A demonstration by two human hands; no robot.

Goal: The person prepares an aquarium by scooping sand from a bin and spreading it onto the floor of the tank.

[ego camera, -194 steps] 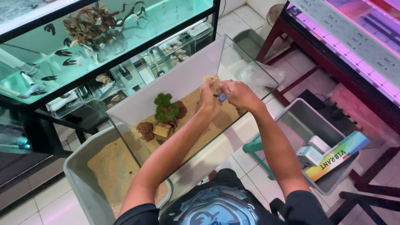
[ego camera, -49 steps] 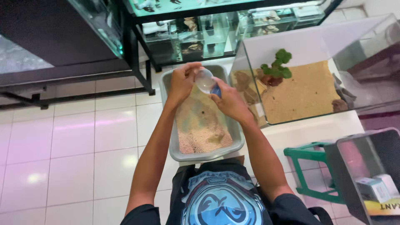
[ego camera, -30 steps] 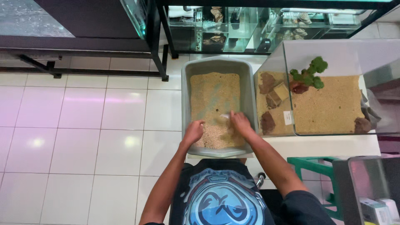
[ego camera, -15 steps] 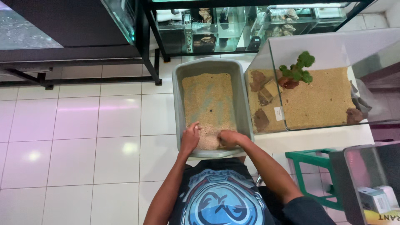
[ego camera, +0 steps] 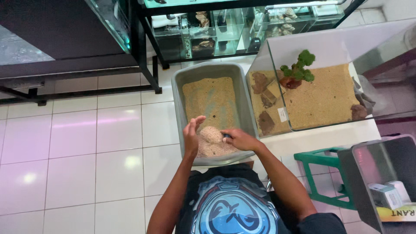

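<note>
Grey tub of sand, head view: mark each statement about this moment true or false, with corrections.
1. Both hands are at the near end of the grey tub. True: the left hand and right hand flank a mound of sand.
2. The tub stands on a wooden table. False: it stands on the white tiled floor.
3. The glass tank to the right holds sand and a small green plant. True.
4. The left hand is clenched in a fist. False: its fingers are open, beside the mound.
5. The green stool stands left of the tub. False: it is on the right, near the person's right arm.
</note>
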